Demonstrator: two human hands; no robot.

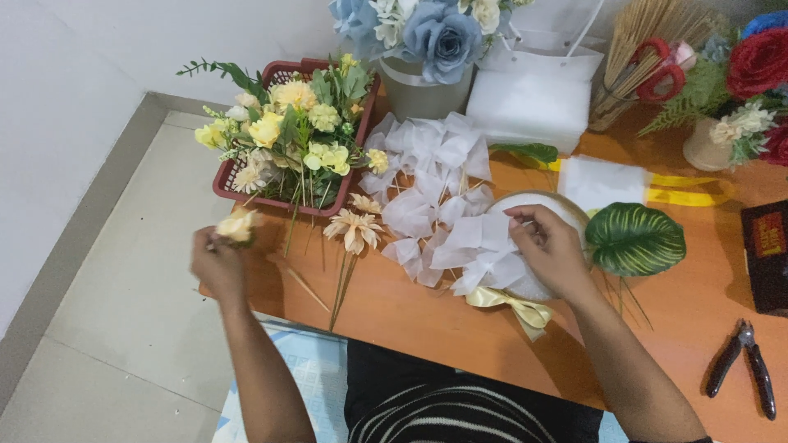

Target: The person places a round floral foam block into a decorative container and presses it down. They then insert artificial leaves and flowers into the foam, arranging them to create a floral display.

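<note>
Pinching pale bloom (238, 226) in left hand (217, 264), lifting it clear of red basket (231, 182) just beyond. Right hand (552, 248) gripping white bow (484, 254), steadying it on round base (566, 207); pliers (745, 367) lying well right.

Counts by kind. Two hands: the left hand (217, 262) and the right hand (552, 246). One red basket (223, 182) of yellow and cream flowers. One pale yellow flower (238, 226) at the left hand. Two peach flowers (355, 230) lying loose on the surface (689, 303). One heap of white ribbon bows (431, 176); individual bows too many and overlapping to count. One gold bow (525, 312). One large striped green leaf (634, 239). One pair of red-handled scissors (657, 70). One pair of pliers (745, 365). One white bag (533, 98).
</note>
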